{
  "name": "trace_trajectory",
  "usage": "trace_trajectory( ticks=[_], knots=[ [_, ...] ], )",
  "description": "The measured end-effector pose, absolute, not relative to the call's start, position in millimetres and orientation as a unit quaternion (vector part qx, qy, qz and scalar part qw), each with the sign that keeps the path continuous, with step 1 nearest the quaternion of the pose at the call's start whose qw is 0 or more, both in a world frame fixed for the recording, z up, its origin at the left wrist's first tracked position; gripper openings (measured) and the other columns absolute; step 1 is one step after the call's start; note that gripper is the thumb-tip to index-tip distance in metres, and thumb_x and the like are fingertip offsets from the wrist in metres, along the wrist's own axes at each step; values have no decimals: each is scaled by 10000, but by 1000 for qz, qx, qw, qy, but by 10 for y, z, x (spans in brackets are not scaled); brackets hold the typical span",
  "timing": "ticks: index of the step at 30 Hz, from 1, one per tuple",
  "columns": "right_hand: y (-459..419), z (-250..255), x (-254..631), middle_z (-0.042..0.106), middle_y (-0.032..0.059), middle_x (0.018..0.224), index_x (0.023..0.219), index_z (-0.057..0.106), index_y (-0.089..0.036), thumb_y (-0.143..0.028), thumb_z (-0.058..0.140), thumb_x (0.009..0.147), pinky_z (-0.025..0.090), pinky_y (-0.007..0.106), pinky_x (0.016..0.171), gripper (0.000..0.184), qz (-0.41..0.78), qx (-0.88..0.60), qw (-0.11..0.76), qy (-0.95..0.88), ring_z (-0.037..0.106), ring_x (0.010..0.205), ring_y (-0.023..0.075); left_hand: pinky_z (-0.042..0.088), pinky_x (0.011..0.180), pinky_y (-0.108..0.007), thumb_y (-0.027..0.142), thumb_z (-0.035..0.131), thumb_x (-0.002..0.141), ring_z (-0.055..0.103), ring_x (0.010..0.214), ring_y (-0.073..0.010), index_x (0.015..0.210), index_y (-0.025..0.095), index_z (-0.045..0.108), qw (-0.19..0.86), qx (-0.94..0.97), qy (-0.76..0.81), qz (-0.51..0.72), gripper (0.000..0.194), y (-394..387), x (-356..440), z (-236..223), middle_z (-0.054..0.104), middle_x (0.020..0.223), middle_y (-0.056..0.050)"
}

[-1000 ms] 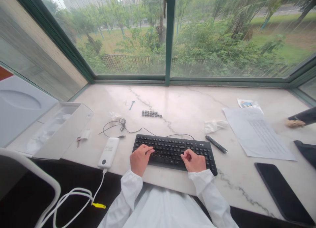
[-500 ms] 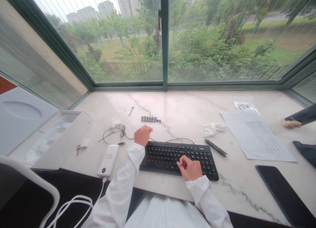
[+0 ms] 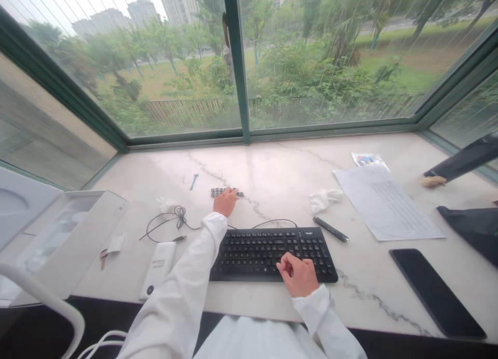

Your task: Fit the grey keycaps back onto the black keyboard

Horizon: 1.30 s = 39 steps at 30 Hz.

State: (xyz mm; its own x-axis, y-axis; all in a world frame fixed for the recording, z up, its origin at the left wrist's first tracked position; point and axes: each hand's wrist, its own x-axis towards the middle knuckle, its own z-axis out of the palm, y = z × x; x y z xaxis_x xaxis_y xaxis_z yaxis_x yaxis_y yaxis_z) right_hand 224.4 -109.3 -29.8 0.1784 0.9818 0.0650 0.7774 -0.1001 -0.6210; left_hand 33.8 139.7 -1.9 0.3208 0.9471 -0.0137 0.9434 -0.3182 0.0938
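Note:
My left hand reaches beyond the keyboard, its fingers stretched over the right part of a small block of black keycaps lined up in two rows. Its fingertips are at the keycaps, and part of the rows is hidden beneath them. The black keyboard lies in front of me, near the counter's front edge. My right hand rests over the keyboard's lower right part with its fingers curled and thumb and forefinger together. Whatever it may hold is too small or hidden to make out.
On the left are a white power bank, a coiled black cable, a small blue tool and an open white box. Rightward lie a black pen, crumpled white plastic, a paper sheet and a phone.
My left hand has moved forward from beside the keyboard's upper left corner to the keycap rows. My right hand stays curled over the keyboard. The view has turned slightly right.

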Motion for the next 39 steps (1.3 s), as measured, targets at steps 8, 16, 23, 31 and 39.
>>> trace_trajectory(
  ticks=[8,16,23,31,39],
  knots=[
    [-1074,-305,2225,515,-82,490,631,498,-197,-266,456,774,220,269,679,164,182,-720,279,-609,445,469,69,403,658,-255,360,446,890,572,782,-147,1104,329,603,30,823,567,24,266,1357,299,-70,539,1108,-42],
    [-1064,-294,2208,511,-80,484,626,493,-200,-268,449,775,227,270,676,170,184,-720,276,-609,441,463,75,408,679,-262,357,413,904,586,815,-149,1097,336,612,25,793,608,20,278,1570,297,37,547,1089,-36],
    [-1118,-298,2239,505,-75,479,632,491,-200,-274,448,777,237,272,676,169,191,-724,283,-599,447,462,78,428,749,-278,342,490,862,601,842,-159,1046,309,645,21,807,590,-19,243,1877,323,55,541,1087,-38],
    [-1168,-284,2286,507,-84,491,635,489,-194,-265,463,768,230,266,677,153,196,-730,282,-591,469,482,69,426,785,-310,362,478,869,601,864,-187,959,253,675,21,825,563,-39,242,1967,365,50,543,1038,-63],
    [-1149,-296,2291,511,-78,485,629,482,-195,-287,466,767,243,272,686,167,196,-725,281,-597,465,476,75,435,756,-322,351,380,913,605,851,-190,1044,224,612,20,827,561,-41,296,1856,389,94,495,1085,-80]
  ],
)
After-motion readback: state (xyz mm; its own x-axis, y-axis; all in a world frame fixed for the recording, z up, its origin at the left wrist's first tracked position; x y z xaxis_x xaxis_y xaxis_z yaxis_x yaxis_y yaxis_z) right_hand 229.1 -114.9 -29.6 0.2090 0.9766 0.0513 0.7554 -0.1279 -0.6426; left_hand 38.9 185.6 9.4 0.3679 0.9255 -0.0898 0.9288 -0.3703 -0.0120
